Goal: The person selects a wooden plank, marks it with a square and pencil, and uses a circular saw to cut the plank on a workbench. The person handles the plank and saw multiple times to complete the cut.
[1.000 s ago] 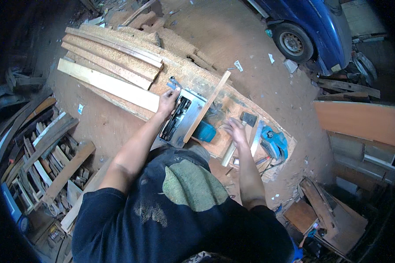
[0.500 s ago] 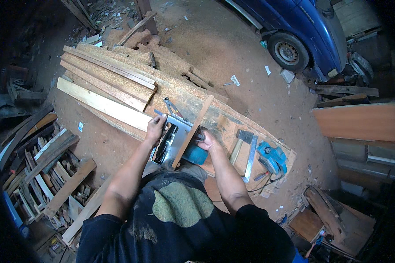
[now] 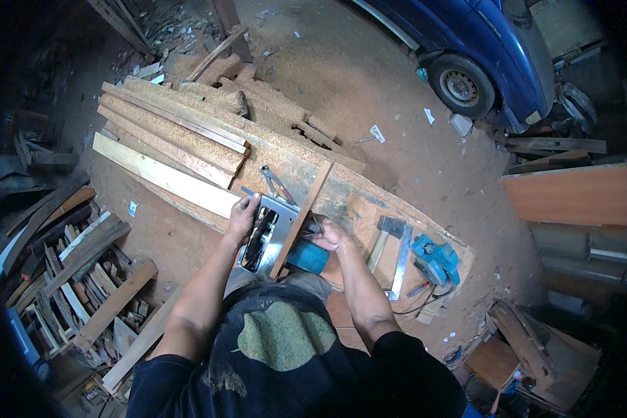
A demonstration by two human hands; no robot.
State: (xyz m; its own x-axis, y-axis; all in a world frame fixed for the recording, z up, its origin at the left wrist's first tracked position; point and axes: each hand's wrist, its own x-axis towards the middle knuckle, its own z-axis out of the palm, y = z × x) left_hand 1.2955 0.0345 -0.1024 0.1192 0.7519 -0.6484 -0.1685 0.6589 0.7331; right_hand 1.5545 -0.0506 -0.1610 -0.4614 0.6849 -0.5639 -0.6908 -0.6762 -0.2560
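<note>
A circular saw [image 3: 286,230] with a teal motor housing lies upside down against my lap, its shiny metal base plate facing up. Through the slot in the plate I see dark inner parts. A narrow wooden strip [image 3: 302,217] lies slantwise along the plate's right side. My left hand [image 3: 242,218] is closed on the plate's far left corner, thumb on top. On the other side of the strip, my right hand [image 3: 332,235] is closed around a part of the saw's side; its fingertips are partly hidden. Pliers [image 3: 277,184] lie just beyond the saw on the bench.
The sawdust-covered bench [image 3: 348,188] carries long boards [image 3: 167,173] at left, and a hammer [image 3: 378,249], a metal square [image 3: 400,265] and a teal electric planer [image 3: 435,259] at right. Scrap wood [image 3: 90,272] is heaped at left. A blue car [image 3: 481,49] stands far right.
The view has shifted slightly, so the bench and floor items appear a little lower and to the right. Both hands keep their hold on the saw.
</note>
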